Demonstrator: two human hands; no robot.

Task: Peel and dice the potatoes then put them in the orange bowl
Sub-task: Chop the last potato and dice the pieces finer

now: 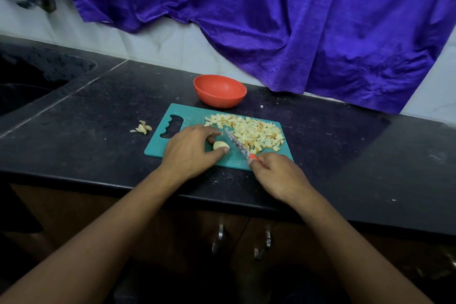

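Potato piece [220,145], small pale peeled lump on teal plastic cutting board [197,116]: firm, wet, likely slippery. Left hand [191,149] pinches it; right hand [278,175] clamps orange-handled knife [238,146]. Grip sides, fingertips tucked.

Black counter [98,116]: board [197,116], bowl [219,91], peels [143,128]
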